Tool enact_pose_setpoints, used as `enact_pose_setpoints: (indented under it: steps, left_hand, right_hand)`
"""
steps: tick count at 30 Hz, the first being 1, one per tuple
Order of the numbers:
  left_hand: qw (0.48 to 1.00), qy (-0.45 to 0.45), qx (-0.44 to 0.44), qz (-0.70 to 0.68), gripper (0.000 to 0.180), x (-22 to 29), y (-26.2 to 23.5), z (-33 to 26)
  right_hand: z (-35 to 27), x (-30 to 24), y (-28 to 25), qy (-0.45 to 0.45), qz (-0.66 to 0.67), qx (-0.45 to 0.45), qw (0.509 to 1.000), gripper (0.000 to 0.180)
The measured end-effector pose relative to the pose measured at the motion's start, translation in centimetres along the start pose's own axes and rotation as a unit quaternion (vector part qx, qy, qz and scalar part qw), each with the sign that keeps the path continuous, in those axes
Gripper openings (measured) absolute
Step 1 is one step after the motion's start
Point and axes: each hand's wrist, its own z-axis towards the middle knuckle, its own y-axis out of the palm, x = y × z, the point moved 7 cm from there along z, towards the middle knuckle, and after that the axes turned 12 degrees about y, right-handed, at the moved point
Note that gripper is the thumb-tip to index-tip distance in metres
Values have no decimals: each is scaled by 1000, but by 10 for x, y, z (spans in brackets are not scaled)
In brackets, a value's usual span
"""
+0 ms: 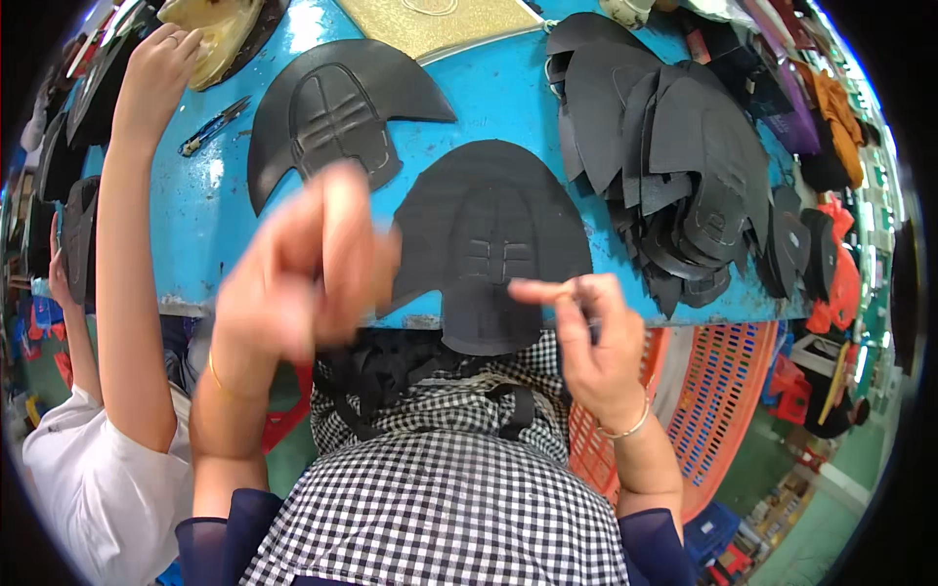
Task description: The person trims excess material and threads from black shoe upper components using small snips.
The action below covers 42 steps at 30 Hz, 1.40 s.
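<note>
Black shoe upper piece (489, 244) at the near edge of the blue table (498, 98), both hands raised over it

The piece lies flat, its tongue hanging over the near edge. The right hand (586, 332) is just near its right side, fingers pinched together on something too small to tell. The left hand (298, 269) is blurred, fingers curled; if it holds anything I cannot tell. A second piece (332, 112) lies far left, a heap of black pieces (674, 156) to the right. Another person's arm (132, 244) reaches far on the left
</note>
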Motion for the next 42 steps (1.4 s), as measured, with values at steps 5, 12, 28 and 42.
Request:
enact_pose_setpoints:
  steps: [5, 12, 28, 42]
  left_hand:
    - [911, -300, -282, 25, 19, -36, 34, -88]
    - [933, -327, -128, 80, 42, -75, 18, -122]
    - [971, -89, 61, 212, 35, -33, 32, -57]
    - [892, -69, -86, 438, 38, -4, 63, -31]
  right_hand:
    - [-20, -17, 45, -152, -230, -59, 959, 43]
    - [-3, -32, 13, -131, -122, -8, 984, 21]
    - [-121, 28, 6, 94, 329, 20, 939, 56]
    - [-141, 47, 16, 23, 149, -62, 987, 52]
